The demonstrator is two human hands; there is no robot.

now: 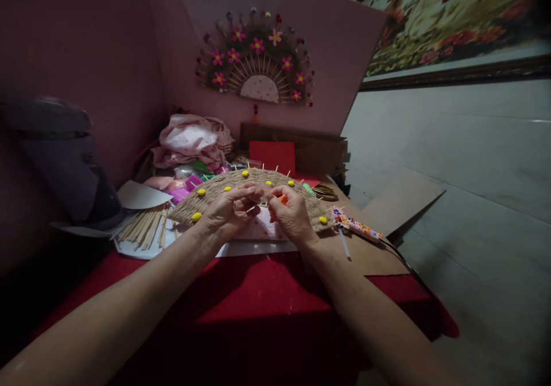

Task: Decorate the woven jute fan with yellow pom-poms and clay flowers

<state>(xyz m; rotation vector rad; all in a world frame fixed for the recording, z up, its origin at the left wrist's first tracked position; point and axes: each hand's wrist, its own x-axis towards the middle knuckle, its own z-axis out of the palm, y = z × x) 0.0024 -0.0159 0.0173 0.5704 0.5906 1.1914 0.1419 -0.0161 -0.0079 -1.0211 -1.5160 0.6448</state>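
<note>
A half-round fan wrapped in brown twine (258,178) lies on the table, with several yellow discs on it and thin sticks along its curved edge. Above its middle, my left hand (239,209) is closed, thumb against fingers; what it pinches, if anything, is too small to make out. Close beside it, my right hand (289,211) is closed round a small orange piece (283,199). Part of the fan's pale spotted centre (262,228) shows below the hands.
Wooden sticks (144,228) lie at the left, near crumpled pink cloth (193,139). A flower-patterned glue gun (357,225) rests on cardboard (381,260) at the right. A decorated fan (258,59) hangs behind. A purple container (73,162) stands far left.
</note>
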